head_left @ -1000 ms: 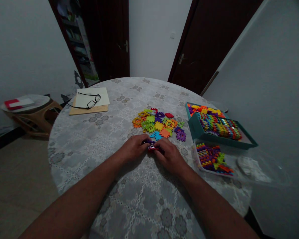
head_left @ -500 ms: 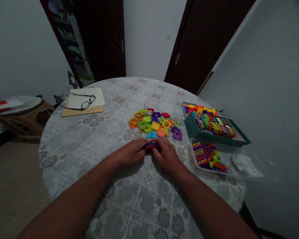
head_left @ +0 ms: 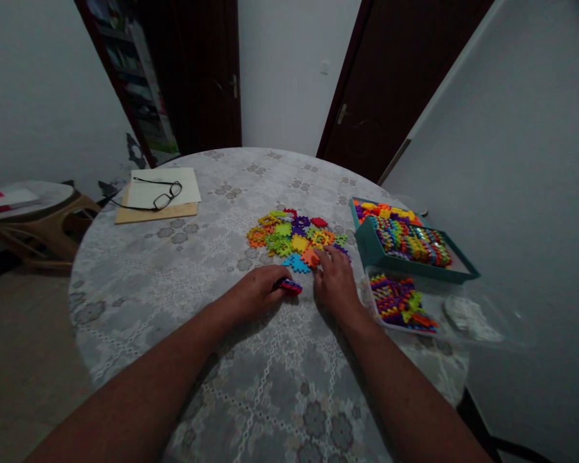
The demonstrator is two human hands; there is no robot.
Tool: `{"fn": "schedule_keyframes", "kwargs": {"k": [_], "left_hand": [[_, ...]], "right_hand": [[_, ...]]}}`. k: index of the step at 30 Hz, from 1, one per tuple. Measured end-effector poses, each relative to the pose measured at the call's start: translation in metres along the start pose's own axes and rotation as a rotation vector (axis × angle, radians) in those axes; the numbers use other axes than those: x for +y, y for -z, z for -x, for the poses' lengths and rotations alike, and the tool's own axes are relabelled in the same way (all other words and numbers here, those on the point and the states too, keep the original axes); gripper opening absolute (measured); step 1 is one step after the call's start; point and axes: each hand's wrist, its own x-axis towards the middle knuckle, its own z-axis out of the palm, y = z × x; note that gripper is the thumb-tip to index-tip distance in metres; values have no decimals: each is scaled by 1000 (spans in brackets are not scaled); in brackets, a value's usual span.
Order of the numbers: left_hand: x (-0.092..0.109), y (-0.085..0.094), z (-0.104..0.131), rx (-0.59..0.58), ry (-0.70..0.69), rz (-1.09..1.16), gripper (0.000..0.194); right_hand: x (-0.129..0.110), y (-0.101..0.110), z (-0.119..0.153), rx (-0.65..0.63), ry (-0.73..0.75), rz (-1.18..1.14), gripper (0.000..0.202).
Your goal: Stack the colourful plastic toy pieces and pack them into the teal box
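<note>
My left hand [head_left: 259,292] is closed on a small stack of flat, toothed interlocking plastic tiles [head_left: 290,287], red and purple at the showing end. That stack is held just above the tablecloth, in front of a loose pile of similar tiles. My right hand [head_left: 336,278] lies at the near right of the pile, its fingers stretched out over an orange tile [head_left: 310,257]. Whether the fingertips grip any piece cannot be made out. Beside the orange one are a blue tile [head_left: 296,262] and a yellow tile [head_left: 300,243]. Purple pieces are partly hidden behind the right hand.
To the right stand a teal box [head_left: 405,265] of lined-up tiles and a clear plastic tub [head_left: 374,302] with more pieces. Black-framed glasses [head_left: 163,201] rest on papers [head_left: 188,182] at the far left of the round table [head_left: 251,399].
My right hand has left the small stack and moved forward and right onto the pile. My left hand keeps holding the stack, whose end now shows.
</note>
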Motion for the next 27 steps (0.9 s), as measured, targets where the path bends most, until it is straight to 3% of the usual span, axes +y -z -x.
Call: {"fn": "schedule_keyframes", "kwargs": {"k": [6, 12, 18, 23, 27], "left_hand": [[2, -2, -1, -20, -6, -6, 17], [3, -1, 0, -3, -2, 7, 16], [2, 0, 1, 26, 59, 17, 25], [5, 2, 3, 31, 108, 104, 31], [5, 2, 4, 37, 127, 143, 32]], "right_hand": [[2, -11, -3, -96, -60, 100, 47], [4, -12, -4, -3, -7, 80, 28], [6, 4, -3, 104, 47, -56, 21], [-6, 18, 6, -74, 202, -248, 20], [-13, 24, 8, -162, 244, -342, 19]]}}
